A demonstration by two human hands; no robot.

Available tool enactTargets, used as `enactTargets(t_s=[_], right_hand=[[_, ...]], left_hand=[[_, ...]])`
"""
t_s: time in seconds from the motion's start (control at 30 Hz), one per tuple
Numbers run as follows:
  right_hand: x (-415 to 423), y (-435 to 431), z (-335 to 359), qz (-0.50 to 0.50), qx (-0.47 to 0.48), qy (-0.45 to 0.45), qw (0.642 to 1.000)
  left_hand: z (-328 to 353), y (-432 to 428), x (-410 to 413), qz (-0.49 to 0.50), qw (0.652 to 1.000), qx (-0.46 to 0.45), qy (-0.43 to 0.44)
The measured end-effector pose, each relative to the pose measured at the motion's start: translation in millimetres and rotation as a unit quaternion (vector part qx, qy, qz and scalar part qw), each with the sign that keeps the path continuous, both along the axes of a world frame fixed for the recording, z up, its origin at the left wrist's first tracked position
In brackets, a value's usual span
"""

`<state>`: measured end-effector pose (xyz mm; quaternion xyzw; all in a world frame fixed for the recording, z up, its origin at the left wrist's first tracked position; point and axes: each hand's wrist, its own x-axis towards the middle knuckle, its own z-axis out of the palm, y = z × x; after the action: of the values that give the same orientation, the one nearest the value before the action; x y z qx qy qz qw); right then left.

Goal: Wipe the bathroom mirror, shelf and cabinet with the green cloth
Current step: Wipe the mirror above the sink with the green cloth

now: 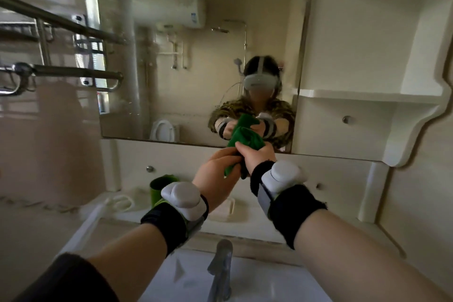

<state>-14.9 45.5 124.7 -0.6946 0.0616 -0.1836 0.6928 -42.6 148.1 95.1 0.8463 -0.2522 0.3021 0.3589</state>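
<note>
We hold the cloth (247, 141) bunched just before the mirror's (183, 68) lower edge. Our left hand (218, 174) pinches its lower end and our right hand (257, 157) grips the upper wad. Bunched so, it may smear or slip toward the cup (159, 190).

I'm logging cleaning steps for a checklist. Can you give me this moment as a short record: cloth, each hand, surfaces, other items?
cloth: green cloth, bunched, held in front of the lower edge of the mirror
left hand: grips the cloth's lower end
right hand: grips the cloth's upper part
cloth touching mirror: cannot tell
shelf: white, right of the mirror
cabinet: white door with round knob, under the shelf
green cup: on the counter, left of the hands
faucet: below the forearms
</note>
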Motion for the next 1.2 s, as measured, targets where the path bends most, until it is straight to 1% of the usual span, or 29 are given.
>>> enactTargets(t_s=[0.13,0.27,0.37,0.5,0.6,0.7,0.77,0.97,1.2], right_hand=[[3,20,15,-0.011,-0.081,-0.026,0.996],[5,48,34,-0.001,-0.137,-0.059,0.989],[10,76,57,-0.023,-0.169,-0.113,0.979],[21,111,96,-0.039,-0.266,-0.164,0.949],[30,125,127,-0.085,-0.313,-0.198,0.925],[46,157,164,-0.116,-0.323,-0.234,0.91],[50,162,181,-0.138,-0.339,-0.243,0.898],[69,189,225,-0.15,-0.388,-0.303,0.857],[95,210,267,-0.172,-0.427,-0.333,0.823]], left_hand=[[14,37,2,0.027,0.998,0.037,-0.032],[33,85,15,0.094,0.992,0.081,-0.036],[61,124,25,0.135,0.987,0.068,-0.048],[107,167,40,0.165,0.98,0.08,-0.079],[136,184,47,0.184,0.974,0.078,-0.103],[169,219,61,0.195,0.968,0.079,-0.134],[181,227,67,0.199,0.965,0.086,-0.145],[219,253,94,0.207,0.961,0.078,-0.168],[258,253,137,0.23,0.955,0.017,-0.185]])
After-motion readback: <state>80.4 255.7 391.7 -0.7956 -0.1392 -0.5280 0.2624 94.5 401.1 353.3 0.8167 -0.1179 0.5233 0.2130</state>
